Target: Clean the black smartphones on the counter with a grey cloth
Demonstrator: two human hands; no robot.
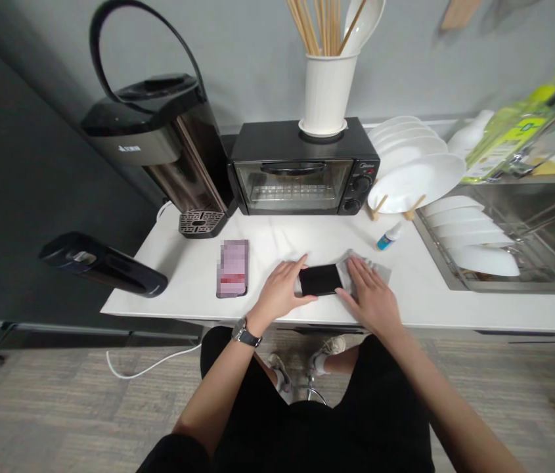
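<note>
A black smartphone-like slab [320, 280] lies flat near the counter's front edge, its dark face up. My left hand [280, 290] grips its left end, with the thumb at the near edge and the fingers at the far side. At the other end, my right hand [372, 292] presses a thin grey cloth [382, 272] under its fingers, the thumb touching the slab's near right corner. Part of the cloth is hidden beneath that hand. Further back on the right stands a small white-and-blue bottle [388, 237], tilted in view. A pink blurred-out phone [232, 269] lies left of my left hand.
Behind are a black toaster oven [301, 171] with a white cup [329, 92] of chopsticks on top and a tall dispenser [159, 144]. A dark cylinder [104, 263] is at left. White plates [415, 177] and a sink [474, 286] with bowls are at right.
</note>
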